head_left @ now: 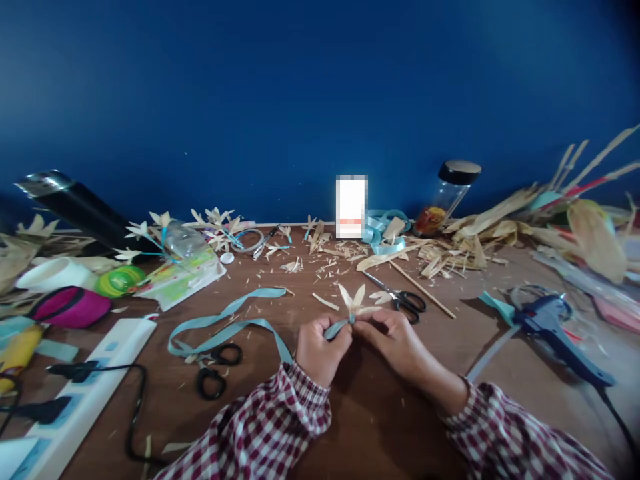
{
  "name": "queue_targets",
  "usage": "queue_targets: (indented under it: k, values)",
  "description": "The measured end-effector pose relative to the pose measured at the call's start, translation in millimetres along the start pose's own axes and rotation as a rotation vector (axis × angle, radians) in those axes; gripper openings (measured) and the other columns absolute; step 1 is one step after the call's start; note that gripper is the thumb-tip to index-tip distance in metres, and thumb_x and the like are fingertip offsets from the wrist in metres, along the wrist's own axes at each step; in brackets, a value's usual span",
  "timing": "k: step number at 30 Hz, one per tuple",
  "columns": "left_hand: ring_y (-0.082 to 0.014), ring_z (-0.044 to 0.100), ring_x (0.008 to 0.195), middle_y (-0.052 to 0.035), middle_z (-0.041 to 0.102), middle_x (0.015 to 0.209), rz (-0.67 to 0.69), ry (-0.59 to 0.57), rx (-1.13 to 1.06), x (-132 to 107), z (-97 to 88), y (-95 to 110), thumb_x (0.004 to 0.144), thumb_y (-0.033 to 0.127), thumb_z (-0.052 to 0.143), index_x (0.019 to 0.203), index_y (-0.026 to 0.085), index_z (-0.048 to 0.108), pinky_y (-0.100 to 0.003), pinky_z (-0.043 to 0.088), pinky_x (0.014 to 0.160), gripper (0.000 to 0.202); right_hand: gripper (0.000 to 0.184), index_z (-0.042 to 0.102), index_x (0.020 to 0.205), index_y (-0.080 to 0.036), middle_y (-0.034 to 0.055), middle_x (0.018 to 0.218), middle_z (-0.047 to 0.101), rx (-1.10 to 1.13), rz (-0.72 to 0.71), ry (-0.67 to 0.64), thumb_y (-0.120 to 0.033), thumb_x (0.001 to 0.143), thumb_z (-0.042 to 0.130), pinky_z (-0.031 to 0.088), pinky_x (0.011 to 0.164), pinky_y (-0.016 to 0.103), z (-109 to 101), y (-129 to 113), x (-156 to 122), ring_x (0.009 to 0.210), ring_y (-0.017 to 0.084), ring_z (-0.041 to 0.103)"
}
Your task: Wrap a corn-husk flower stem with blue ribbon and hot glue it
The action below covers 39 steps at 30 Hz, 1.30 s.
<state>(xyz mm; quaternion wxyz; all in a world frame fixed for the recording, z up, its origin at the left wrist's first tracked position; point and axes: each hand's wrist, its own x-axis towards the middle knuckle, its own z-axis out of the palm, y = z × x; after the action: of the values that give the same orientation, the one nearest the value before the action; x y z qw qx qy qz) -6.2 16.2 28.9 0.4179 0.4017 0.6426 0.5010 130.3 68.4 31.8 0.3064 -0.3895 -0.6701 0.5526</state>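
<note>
A small pale corn-husk flower (353, 298) points upward between my two hands over the brown table. My left hand (320, 347) is closed, thumb and fingers pinching a light-blue ribbon (334, 329) at the flower's base. My right hand (395, 340) is closed too, its fingertips pressed at the flower's base from the right. A long loop of the same ribbon lies on the table at left and runs to my left wrist. Black-handled scissors (211, 381) rest under that loop. Just beyond my right hand lies another pair of black scissors (407, 305). The flower's stem is hidden by my fingers.
At right lies a blue glue gun (563, 333) with its cord. A white power strip (107, 380) with plugs runs along the left. Finished husk flowers (217, 227), husk scraps (460, 257), a leaning glass jar (443, 200) and a black flask (93, 210) line the back.
</note>
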Motion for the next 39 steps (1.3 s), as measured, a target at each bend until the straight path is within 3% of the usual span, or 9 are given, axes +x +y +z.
queue_targets:
  k: [6,12,16,21,30,36,39]
  values:
    - [-0.0084,0.044,0.049,0.0016,0.055,0.052,0.01,-0.041,0.04,0,-2.0,-3,0.067,0.029,0.065,0.066,0.012,0.066,-0.018,0.035,0.046,0.017,0.023,0.064,0.072,-0.016,-0.0013,0.062,0.059,0.076,0.039,0.001,-0.037,0.082,0.062,0.04,0.054,0.023,-3,8,1,0.057,0.011,0.05]
    - [-0.0083,0.042,0.046,0.0029,0.053,0.049,0.046,-0.075,0.014,0,-7.2,0,0.07,0.037,0.065,0.065,0.013,0.067,-0.019,0.034,0.045,0.024,0.029,0.058,0.073,-0.016,-0.0045,0.058,0.051,0.127,0.097,-0.002,-0.044,0.081,0.061,0.034,0.048,0.022,-4,6,0,0.051,0.009,0.044]
    - [-0.0073,0.037,0.043,0.0045,0.048,0.045,0.022,-0.057,0.002,0,-9.4,-2,0.072,0.042,0.064,0.065,0.014,0.068,-0.02,0.03,0.044,0.029,0.03,0.059,0.072,-0.016,-0.0039,0.059,0.052,0.131,0.091,0.005,-0.045,0.08,0.062,0.035,0.05,0.022,-3,5,0,0.053,0.009,0.045]
    - [-0.0053,0.033,0.039,0.0058,0.047,0.043,-0.053,-0.111,-0.001,0,-9.1,-3,0.068,0.039,0.067,0.073,0.013,0.071,-0.019,0.028,0.04,0.027,0.026,0.06,0.072,-0.016,-0.0032,0.061,0.052,0.072,0.058,0.032,-0.04,0.081,0.062,0.035,0.051,0.023,-3,8,-1,0.056,0.01,0.045]
    - [-0.0063,0.032,0.04,0.0057,0.045,0.042,-0.097,-0.107,0.059,1,-8.7,-4,0.066,0.037,0.066,0.069,0.013,0.07,-0.019,0.022,0.038,0.024,0.021,0.064,0.074,-0.015,-0.0012,0.064,0.059,-0.034,0.022,0.054,-0.034,0.083,0.06,0.038,0.054,0.023,-1,8,-2,0.059,0.012,0.051]
    - [-0.0053,0.029,0.039,0.0078,0.04,0.042,-0.124,-0.17,0.049,3,-13.3,-3,0.067,0.037,0.064,0.064,0.014,0.067,-0.019,0.024,0.041,0.024,0.025,0.069,0.089,-0.015,0.001,0.073,0.063,0.1,0.022,-0.061,-0.036,0.085,0.057,0.041,0.055,0.022,-4,7,-2,0.064,0.012,0.054]
    - [-0.0052,0.029,0.039,0.0077,0.04,0.042,-0.113,-0.184,0.06,2,-14.1,-1,0.068,0.035,0.063,0.062,0.014,0.065,-0.019,0.024,0.041,0.022,0.024,0.069,0.081,-0.015,-0.0011,0.064,0.058,0.115,0.022,-0.11,-0.036,0.085,0.057,0.039,0.053,0.022,-5,3,-1,0.058,0.011,0.05]
